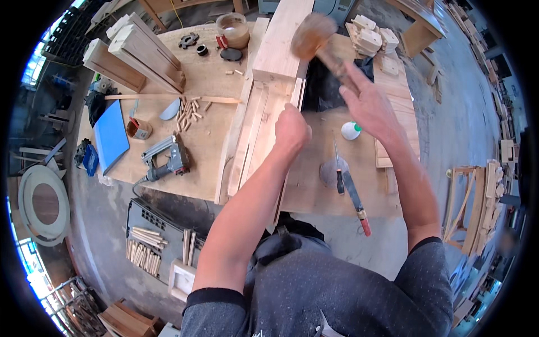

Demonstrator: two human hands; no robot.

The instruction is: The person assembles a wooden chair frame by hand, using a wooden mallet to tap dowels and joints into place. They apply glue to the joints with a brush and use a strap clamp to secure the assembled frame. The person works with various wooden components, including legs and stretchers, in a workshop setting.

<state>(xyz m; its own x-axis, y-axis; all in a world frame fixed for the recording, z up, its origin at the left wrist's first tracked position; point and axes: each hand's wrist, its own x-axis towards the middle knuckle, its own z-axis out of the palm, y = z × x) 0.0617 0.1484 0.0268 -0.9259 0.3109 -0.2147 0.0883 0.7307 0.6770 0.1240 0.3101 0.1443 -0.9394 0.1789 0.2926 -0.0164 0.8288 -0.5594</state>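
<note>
R hand (pixel 368 104) grips wooden mallet (pixel 310 35) by handle, head-heavy prob.; L hand (pixel 291 128) fisted on stiff wood frame (pixel 264 121), hold mid-rail.

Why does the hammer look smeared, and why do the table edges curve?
Head view: the wooden mallet in the right hand is motion-blurred, while the left hand on the wooden frame is sharp; fisheye distortion bends the workbench edges, with a dark rim.

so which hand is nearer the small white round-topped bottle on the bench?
Right. The right hand, gripping a wooden mallet, is just above the white bottle; the left hand rests fisted on the pale wooden frame, farther left.
</note>
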